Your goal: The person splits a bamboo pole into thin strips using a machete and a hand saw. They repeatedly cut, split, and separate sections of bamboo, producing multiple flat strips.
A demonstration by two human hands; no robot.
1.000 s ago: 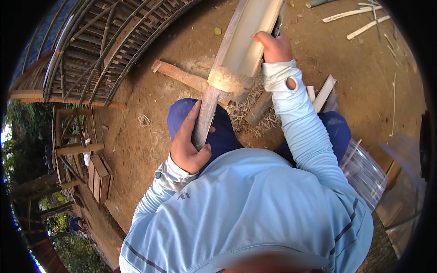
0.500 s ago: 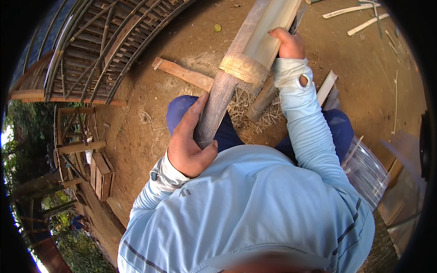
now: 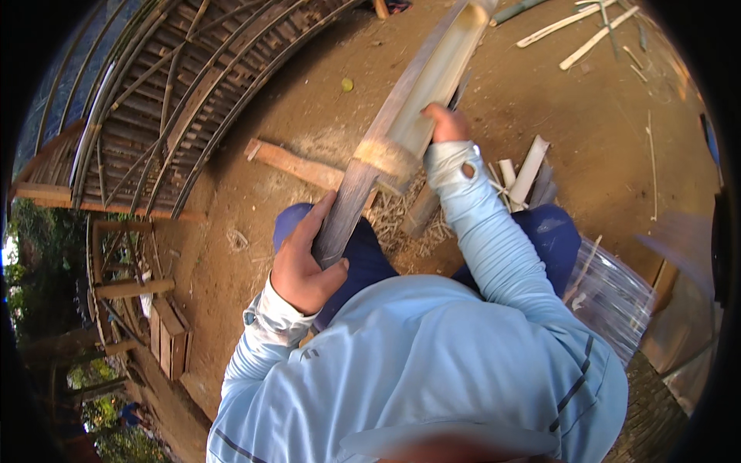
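A long split length of bamboo (image 3: 413, 99) slants away from my lap, its pale hollow side facing up and a yellowish node ring around it. My left hand (image 3: 303, 266) is wrapped around its near, greyish end, thumb on the near side. Farther up, my right hand (image 3: 449, 126) is closed at the right edge of the bamboo, its thumb over the rim. A dark blade (image 3: 461, 89), like that of a knife, sticks out beyond the right hand; its handle is hidden.
Between my knees lie pale shavings (image 3: 395, 220) and a short bamboo piece (image 3: 421, 212). A wooden board (image 3: 297, 164) is on the dirt floor ahead. Bamboo strips (image 3: 602, 35) lie far right, clear plastic sheeting (image 3: 614, 293) near right. A slatted bamboo structure (image 3: 170, 100) stands at left.
The bamboo and both hands now appear lower and farther left, and more of the bamboo's far end shows. The surroundings have shifted too, as the view tilted. Both holds look unchanged.
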